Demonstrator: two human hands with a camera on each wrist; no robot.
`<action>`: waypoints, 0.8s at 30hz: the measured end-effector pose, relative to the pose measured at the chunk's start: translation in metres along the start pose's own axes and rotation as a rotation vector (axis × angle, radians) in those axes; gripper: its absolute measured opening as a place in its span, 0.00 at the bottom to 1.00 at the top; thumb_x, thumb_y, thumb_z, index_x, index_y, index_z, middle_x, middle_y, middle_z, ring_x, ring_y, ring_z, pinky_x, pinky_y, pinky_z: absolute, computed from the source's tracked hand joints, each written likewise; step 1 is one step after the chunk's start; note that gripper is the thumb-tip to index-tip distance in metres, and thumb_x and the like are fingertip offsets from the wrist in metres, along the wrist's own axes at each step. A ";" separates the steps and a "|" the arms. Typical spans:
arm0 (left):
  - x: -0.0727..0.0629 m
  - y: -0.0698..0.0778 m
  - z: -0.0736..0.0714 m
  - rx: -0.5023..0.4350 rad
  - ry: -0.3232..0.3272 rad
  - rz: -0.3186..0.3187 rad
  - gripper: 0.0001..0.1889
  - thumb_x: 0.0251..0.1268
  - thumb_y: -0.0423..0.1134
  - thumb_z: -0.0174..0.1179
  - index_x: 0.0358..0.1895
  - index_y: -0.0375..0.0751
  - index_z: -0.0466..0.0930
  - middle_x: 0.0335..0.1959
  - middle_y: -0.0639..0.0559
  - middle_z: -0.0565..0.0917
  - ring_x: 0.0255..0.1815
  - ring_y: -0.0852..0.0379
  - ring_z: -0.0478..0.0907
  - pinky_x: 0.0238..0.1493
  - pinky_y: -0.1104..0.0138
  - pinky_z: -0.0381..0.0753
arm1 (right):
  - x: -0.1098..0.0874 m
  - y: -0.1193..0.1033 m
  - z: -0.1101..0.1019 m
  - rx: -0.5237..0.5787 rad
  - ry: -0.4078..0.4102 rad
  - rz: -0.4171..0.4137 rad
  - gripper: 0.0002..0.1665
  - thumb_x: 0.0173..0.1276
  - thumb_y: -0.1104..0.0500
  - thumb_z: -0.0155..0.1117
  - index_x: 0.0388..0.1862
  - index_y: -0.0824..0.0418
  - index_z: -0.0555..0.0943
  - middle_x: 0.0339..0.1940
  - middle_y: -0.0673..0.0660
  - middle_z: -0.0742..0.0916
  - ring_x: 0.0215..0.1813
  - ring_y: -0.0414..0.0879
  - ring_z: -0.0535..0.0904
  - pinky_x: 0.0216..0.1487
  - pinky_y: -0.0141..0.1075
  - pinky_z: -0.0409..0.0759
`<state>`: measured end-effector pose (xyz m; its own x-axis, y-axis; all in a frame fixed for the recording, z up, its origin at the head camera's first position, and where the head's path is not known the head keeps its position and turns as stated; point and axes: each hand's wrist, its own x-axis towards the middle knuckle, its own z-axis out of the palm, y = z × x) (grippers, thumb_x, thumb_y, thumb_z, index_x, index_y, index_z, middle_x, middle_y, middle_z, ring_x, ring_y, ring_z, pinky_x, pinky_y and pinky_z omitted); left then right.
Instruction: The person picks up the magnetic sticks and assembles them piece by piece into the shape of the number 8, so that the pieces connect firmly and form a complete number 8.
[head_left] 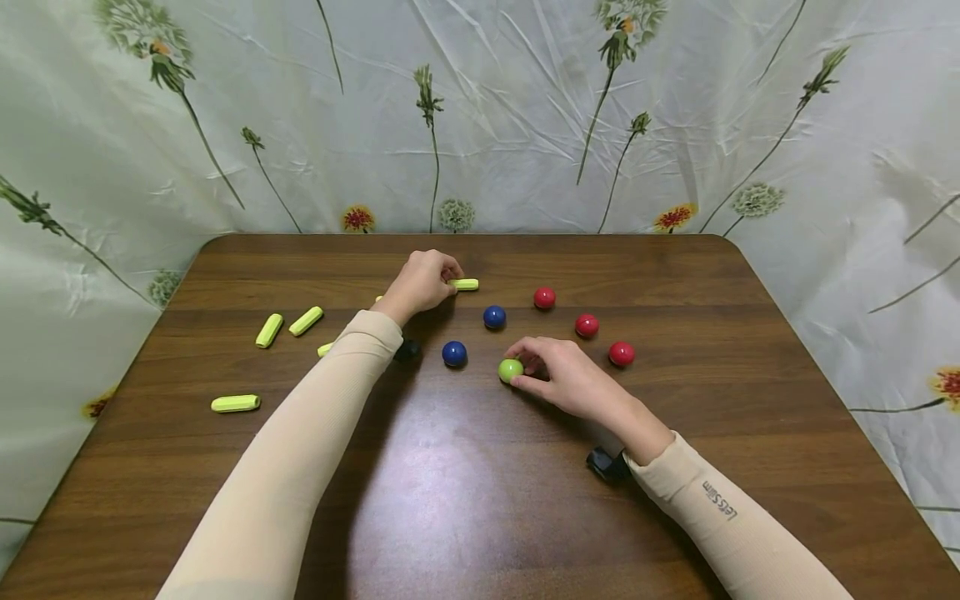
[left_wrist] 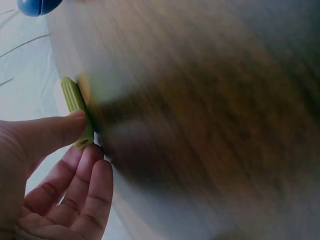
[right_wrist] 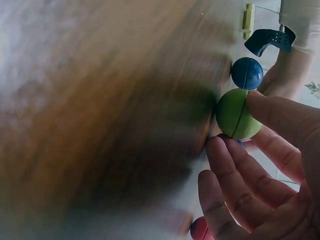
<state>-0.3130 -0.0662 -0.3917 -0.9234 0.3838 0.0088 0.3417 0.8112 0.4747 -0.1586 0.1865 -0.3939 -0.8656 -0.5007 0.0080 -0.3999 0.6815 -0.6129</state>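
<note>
At the far side of the table, my left hand [head_left: 422, 283] pinches one end of a short ribbed yellow-green stick [head_left: 467, 284]. In the left wrist view, the thumb presses on that stick [left_wrist: 72, 97] and the fingertips lie at its lower end. My right hand [head_left: 566, 377] holds a glossy green ball [head_left: 511, 371] between thumb and fingers, low over the table's middle. A seam line runs round the ball [right_wrist: 232, 115] in the right wrist view. Two blue balls, one [head_left: 494, 317] behind and one [head_left: 453, 354] to the left, are near it.
Three red balls, one of them the nearest red ball [head_left: 621, 354], form a slanted row beyond my right hand. Several more yellow-green sticks, such as the front-left stick [head_left: 236, 403], lie at left; my left arm partly hides some. A flowered cloth [head_left: 510, 125] hangs behind the wooden table [head_left: 712, 367].
</note>
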 end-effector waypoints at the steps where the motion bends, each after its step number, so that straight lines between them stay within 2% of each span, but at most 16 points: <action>1: 0.000 0.000 0.000 -0.004 -0.001 -0.002 0.10 0.70 0.32 0.70 0.52 0.38 0.90 0.46 0.42 0.89 0.49 0.46 0.82 0.57 0.53 0.81 | 0.000 0.000 0.000 0.000 0.001 -0.002 0.16 0.75 0.58 0.74 0.58 0.58 0.85 0.48 0.52 0.91 0.50 0.45 0.87 0.56 0.46 0.87; 15: 0.000 -0.001 -0.001 -0.016 -0.006 -0.007 0.11 0.70 0.32 0.70 0.53 0.38 0.90 0.47 0.40 0.89 0.51 0.44 0.82 0.59 0.51 0.81 | 0.002 0.003 0.002 -0.007 0.005 -0.010 0.15 0.74 0.58 0.74 0.57 0.58 0.85 0.47 0.51 0.91 0.49 0.44 0.87 0.55 0.45 0.87; 24: 0.001 -0.005 -0.003 -0.020 -0.036 -0.032 0.14 0.70 0.33 0.71 0.56 0.38 0.88 0.52 0.39 0.90 0.57 0.43 0.84 0.63 0.51 0.82 | 0.002 0.002 0.002 -0.022 0.027 -0.018 0.15 0.74 0.57 0.75 0.56 0.57 0.85 0.45 0.50 0.91 0.47 0.42 0.87 0.52 0.43 0.86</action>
<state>-0.3157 -0.0712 -0.3908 -0.9268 0.3735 -0.0380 0.3080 0.8145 0.4916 -0.1606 0.1858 -0.3969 -0.8659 -0.4987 0.0403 -0.4217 0.6840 -0.5953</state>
